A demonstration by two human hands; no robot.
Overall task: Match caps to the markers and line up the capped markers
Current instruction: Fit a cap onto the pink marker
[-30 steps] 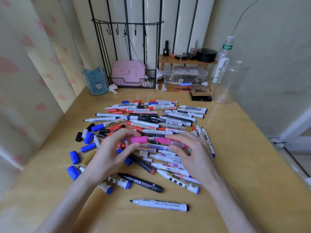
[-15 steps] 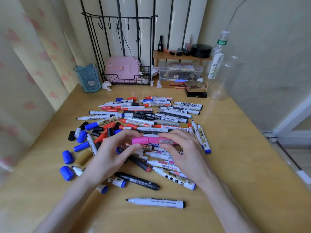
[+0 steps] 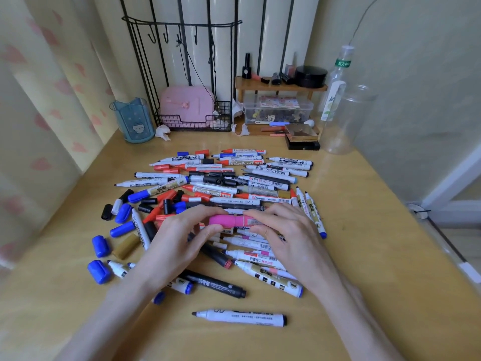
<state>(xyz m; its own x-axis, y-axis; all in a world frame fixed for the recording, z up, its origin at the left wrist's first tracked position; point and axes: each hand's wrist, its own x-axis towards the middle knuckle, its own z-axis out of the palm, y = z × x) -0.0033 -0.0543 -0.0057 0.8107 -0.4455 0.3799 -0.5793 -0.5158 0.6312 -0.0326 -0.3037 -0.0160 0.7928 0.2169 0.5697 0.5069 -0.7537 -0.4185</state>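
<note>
Your left hand (image 3: 179, 246) is pinching the pink cap (image 3: 221, 220) between thumb and fingers; your right hand (image 3: 283, 234) is gripping the pink marker (image 3: 246, 221) by its barrel, fingers curled round it; cap and marker are meeting end to end, held level just above the pile of markers (image 3: 234, 188) that is lying on the wooden table (image 3: 364, 230); loose blue caps (image 3: 100, 246) are lying to the left.

Looks like someone's bedroom at home: heart-print curtain (image 3: 39, 126) left of the wire rack (image 3: 182, 61), pink case (image 3: 186, 105) sitting in it, little wooden shelf (image 3: 281, 87) with makeup just right of it.
</note>
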